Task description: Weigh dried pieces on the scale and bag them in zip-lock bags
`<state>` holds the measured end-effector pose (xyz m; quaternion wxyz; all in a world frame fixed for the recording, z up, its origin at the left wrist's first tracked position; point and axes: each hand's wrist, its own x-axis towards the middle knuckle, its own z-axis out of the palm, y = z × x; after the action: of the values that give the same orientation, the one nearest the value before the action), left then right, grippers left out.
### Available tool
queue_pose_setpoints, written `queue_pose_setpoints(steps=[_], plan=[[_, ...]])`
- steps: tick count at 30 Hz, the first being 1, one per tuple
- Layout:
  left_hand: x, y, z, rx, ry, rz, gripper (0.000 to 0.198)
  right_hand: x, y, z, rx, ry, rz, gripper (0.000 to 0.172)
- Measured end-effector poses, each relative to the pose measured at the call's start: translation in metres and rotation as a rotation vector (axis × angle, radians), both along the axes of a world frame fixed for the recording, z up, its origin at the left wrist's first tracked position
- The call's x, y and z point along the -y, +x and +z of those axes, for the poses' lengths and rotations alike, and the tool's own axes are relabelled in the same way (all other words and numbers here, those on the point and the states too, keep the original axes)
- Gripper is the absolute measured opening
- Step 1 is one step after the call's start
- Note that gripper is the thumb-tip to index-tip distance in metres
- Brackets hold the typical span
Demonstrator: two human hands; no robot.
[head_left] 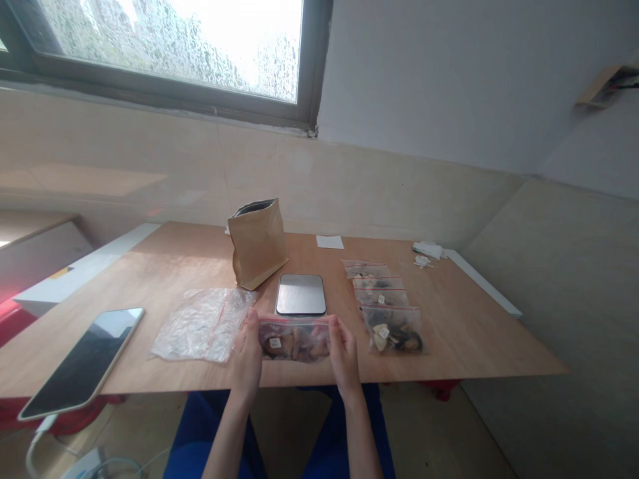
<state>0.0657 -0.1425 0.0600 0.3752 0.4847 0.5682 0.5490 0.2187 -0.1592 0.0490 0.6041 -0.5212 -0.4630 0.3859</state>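
Note:
Between my two hands, near the table's front edge, is a clear zip bag point(297, 341) with brownish dried pieces and a small white label inside. My left hand point(248, 352) is closed on its left end, and my right hand point(344, 352) grips the right end by the upper corner. Just beyond the bag lies a flat scale point(300, 295) with a silver top and nothing on it. Right of my right hand, a row of filled zip bags point(394, 330) overlaps, with dark and pale pieces inside.
A brown paper pouch point(259, 243) stands with its top open behind the scale. Crumpled clear plastic bags point(200, 324) lie left, beside a phone point(87, 359) on a charging cable. A white paper point(330, 242) and white scraps point(428, 251) rest at the back.

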Motion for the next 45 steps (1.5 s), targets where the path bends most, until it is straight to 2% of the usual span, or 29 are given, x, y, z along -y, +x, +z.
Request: queue_pose_setpoints(steps=[3,6,12,16,24,34,42,45], plan=[[-0.001,0.000,0.000,0.031,-0.069,0.008,0.063,-0.001,0.000,0.000,0.032,0.007,-0.027,0.050],[-0.001,0.001,0.001,0.074,-0.093,-0.038,0.060,-0.001,0.000,-0.001,0.021,-0.013,-0.042,0.051],[-0.002,0.001,0.000,0.110,-0.111,-0.057,0.055,-0.001,0.000,-0.003,-0.018,-0.054,-0.055,0.057],[-0.004,0.001,-0.004,0.110,-0.137,-0.019,0.055,-0.002,-0.002,-0.005,-0.021,-0.076,-0.060,0.060],[-0.005,0.001,-0.005,0.231,-0.118,-0.031,0.046,-0.003,-0.004,-0.005,-0.009,-0.069,-0.027,0.058],[-0.007,-0.003,-0.008,0.182,-0.145,0.047,0.048,-0.006,-0.004,-0.014,0.021,-0.077,0.049,0.055],[-0.011,-0.003,-0.016,0.176,-0.163,0.028,0.051,-0.006,-0.002,-0.017,0.025,-0.097,0.027,0.055],[-0.011,-0.001,-0.016,0.168,-0.172,0.027,0.052,-0.007,0.001,-0.017,0.009,-0.095,0.070,0.053]])
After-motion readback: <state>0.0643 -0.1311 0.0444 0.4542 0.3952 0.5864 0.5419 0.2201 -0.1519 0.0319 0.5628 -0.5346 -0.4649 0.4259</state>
